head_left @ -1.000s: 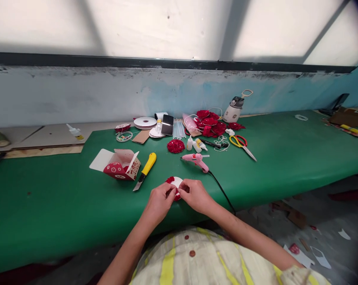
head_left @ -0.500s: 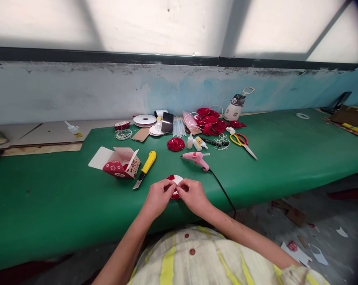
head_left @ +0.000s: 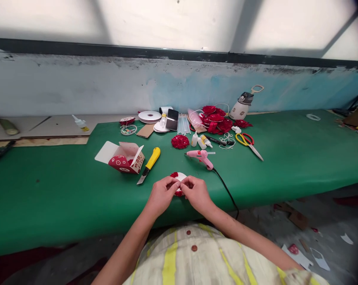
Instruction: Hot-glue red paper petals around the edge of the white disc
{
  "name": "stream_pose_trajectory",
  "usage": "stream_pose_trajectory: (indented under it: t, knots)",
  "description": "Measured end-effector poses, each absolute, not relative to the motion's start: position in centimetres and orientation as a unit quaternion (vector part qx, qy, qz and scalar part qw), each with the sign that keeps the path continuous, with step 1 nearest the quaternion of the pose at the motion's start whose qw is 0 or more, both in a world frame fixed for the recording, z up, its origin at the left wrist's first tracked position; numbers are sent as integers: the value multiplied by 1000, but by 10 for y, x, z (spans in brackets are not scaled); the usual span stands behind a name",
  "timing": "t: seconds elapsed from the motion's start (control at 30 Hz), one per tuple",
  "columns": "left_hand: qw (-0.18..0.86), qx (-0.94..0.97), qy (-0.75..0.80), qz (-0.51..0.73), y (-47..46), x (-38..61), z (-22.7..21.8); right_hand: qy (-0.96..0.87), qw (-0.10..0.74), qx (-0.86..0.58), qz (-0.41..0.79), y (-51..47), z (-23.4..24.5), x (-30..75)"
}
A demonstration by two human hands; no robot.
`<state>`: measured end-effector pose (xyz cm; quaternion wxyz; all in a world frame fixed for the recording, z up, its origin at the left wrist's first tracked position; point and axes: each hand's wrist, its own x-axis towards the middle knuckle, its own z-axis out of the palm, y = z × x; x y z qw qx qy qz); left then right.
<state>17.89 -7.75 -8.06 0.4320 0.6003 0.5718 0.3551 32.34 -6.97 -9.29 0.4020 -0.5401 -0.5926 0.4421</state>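
Note:
Thumbs and forefingers of both hands meet over a small white disc (head_left: 181, 175) that has red fabric tufts around part of its edge. My left hand (head_left: 163, 194) is closed in a pinch at the disc's left side. From the right, my right hand (head_left: 197, 193) pinches against the same spot. Whatever sits between the fingertips is hidden. Just beyond the hands lies a pink hot glue gun (head_left: 201, 157) with its black cord trailing right. A yellow utility knife (head_left: 151, 162) with its blade out lies to the left.
An open red-and-white box (head_left: 127, 160) stands left of the knife. Behind are a red round rosette (head_left: 180, 141), small glue bottles (head_left: 201, 141), a pile of red rosettes (head_left: 216, 118), a ribbon roll (head_left: 149, 116), a phone (head_left: 172, 119), scissors (head_left: 250, 144) and a drink bottle (head_left: 241, 106).
The camera view has turned slightly left, so the bench items appear farther right. Both hands stay pinched together over the disc, with only small finger movement.

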Motion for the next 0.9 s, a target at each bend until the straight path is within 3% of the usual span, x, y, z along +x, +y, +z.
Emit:
stream_pose_trajectory:
  t: [0.5, 0.9]
  knots:
    - [554, 508, 534, 387, -78, 172, -75, -552, 406, -520, 510, -72, -92, 325]
    - [504, 538, 558, 381, -76, 166, -75, -552, 418, -493, 527, -67, -86, 334]
